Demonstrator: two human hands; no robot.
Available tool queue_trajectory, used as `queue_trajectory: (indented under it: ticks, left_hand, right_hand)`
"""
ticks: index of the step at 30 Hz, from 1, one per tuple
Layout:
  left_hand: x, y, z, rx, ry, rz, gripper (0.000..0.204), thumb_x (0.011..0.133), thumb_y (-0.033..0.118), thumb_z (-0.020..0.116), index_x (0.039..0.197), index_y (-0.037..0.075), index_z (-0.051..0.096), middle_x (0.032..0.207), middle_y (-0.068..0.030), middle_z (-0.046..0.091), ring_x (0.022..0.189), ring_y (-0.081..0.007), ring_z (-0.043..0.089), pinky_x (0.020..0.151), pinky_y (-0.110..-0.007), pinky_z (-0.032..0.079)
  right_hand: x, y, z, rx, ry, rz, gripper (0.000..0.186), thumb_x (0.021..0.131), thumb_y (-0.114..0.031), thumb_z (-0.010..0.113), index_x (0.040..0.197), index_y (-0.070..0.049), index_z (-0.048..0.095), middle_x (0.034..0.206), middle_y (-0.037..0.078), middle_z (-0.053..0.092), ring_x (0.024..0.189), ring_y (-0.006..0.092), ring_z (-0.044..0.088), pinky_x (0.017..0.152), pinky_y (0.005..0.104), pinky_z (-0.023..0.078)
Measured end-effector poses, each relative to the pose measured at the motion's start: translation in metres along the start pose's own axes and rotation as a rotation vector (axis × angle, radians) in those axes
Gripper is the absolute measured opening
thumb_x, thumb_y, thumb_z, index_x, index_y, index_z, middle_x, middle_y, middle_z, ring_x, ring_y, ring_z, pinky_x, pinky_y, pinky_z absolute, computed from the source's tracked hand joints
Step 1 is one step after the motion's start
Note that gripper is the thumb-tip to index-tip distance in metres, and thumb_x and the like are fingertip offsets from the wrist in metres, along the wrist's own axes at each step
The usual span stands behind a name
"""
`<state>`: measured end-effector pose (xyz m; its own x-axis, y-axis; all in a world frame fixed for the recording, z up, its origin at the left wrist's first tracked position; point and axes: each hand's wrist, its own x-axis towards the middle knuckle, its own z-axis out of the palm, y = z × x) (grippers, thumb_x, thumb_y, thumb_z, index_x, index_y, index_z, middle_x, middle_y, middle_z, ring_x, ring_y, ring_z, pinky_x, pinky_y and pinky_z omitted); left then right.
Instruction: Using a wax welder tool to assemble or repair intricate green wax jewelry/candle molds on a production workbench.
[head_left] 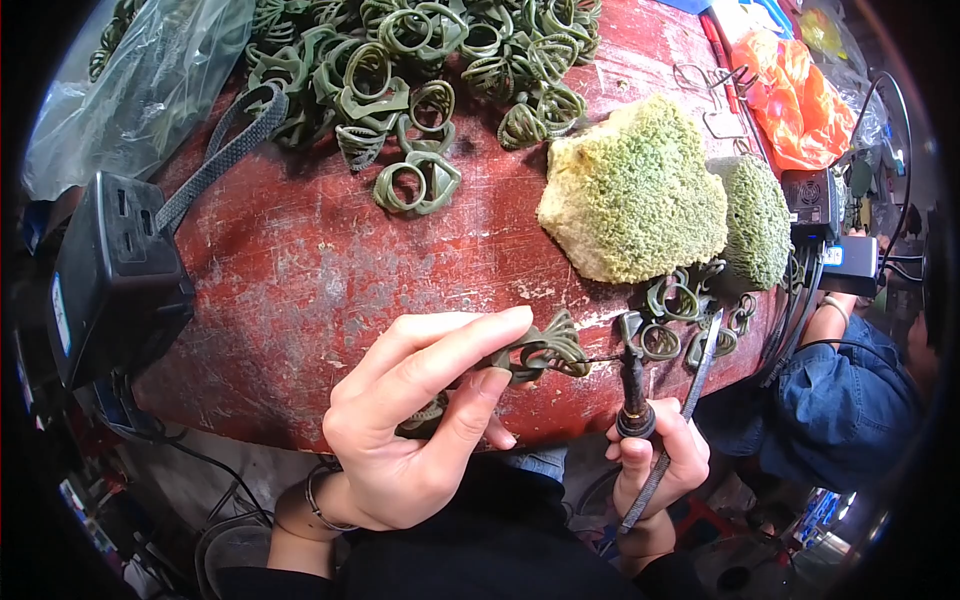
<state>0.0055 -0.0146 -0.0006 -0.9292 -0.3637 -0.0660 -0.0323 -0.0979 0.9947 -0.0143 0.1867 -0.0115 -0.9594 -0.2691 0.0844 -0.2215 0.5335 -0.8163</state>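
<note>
We hold a green ribbed ring (556, 350) over the near part of the scuffed red table (290, 290), pinched between the thumb and fingers of our left hand (405, 415). Our right hand (672, 455) curls around a dark needle-tipped tool (632, 385) and a slim metal file (704, 365); the needle points at the ring's ribs, touching or not we cannot tell. Beyond lie a rough yellow-green block (640, 195) and heaped green rings (385, 70).

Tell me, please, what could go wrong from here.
The dark tool's thin tip, in the right hand, points toward the left hand; a slip might hurt it. The pinched green openwork piece looks slender and might break. The long metal tool reaches over green rings and could knock them.
</note>
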Motion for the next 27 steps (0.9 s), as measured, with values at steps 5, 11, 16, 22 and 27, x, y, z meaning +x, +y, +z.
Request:
queue_trajectory:
  ticks: [5, 11, 16, 22, 27]
  left_hand:
    - [0.0001, 0.0, -0.0002, -0.002, -0.004, 0.005, 0.03, 0.078, -0.01, 0.055, 0.107, -0.002, 0.059, 0.099, -0.0121, 0.053, 0.069, -0.0081, 0.056, 0.053, -0.019, 0.053]
    - [0.0002, -0.0006, -0.001, -0.017, -0.014, -0.002, 0.03, 0.079, -0.009, 0.055, 0.108, -0.002, 0.058, 0.099, -0.0122, 0.053, 0.069, -0.0083, 0.056, 0.053, -0.019, 0.053]
    - [0.0004, -0.0008, -0.0007, -0.022, -0.008, -0.003, 0.03, 0.079, -0.009, 0.054, 0.108, -0.002, 0.058, 0.099, -0.0121, 0.053, 0.068, -0.0082, 0.055, 0.052, -0.019, 0.053]
    - [0.0008, -0.0002, -0.0011, -0.018, -0.016, -0.014, 0.03, 0.079, -0.009, 0.054, 0.108, -0.002, 0.058, 0.099, -0.0122, 0.053, 0.069, -0.0084, 0.055, 0.052, -0.019, 0.053]
    - [0.0004, -0.0002, -0.0011, -0.027, -0.01, -0.019, 0.03, 0.079, -0.01, 0.054, 0.108, -0.002, 0.058, 0.099, -0.0124, 0.053, 0.068, -0.0085, 0.056, 0.052, -0.019, 0.053]
  right_hand:
    - [-0.0002, 0.0005, -0.0004, -0.005, -0.008, -0.004, 0.032, 0.076, -0.024, 0.067, 0.084, 0.007, 0.059, 0.063, 0.009, 0.056, 0.053, 0.0169, 0.055, 0.049, 0.0238, 0.042]
    - [-0.0006, 0.0021, -0.0005, 0.005, -0.006, -0.01, 0.032, 0.076, -0.024, 0.066, 0.084, 0.006, 0.059, 0.063, 0.009, 0.056, 0.053, 0.0168, 0.055, 0.049, 0.0239, 0.041]
    - [-0.0006, 0.0017, -0.0015, -0.004, -0.02, 0.001, 0.033, 0.076, -0.025, 0.066, 0.084, 0.006, 0.059, 0.063, 0.009, 0.056, 0.053, 0.0169, 0.055, 0.049, 0.0241, 0.042]
    - [-0.0008, 0.0025, -0.0012, 0.006, -0.013, -0.007, 0.033, 0.076, -0.025, 0.066, 0.084, 0.006, 0.059, 0.063, 0.009, 0.056, 0.053, 0.0167, 0.054, 0.049, 0.0241, 0.042]
    - [-0.0008, 0.0017, -0.0013, -0.004, -0.022, 0.0, 0.034, 0.077, -0.027, 0.066, 0.084, 0.006, 0.059, 0.063, 0.009, 0.056, 0.053, 0.0169, 0.054, 0.049, 0.0242, 0.041]
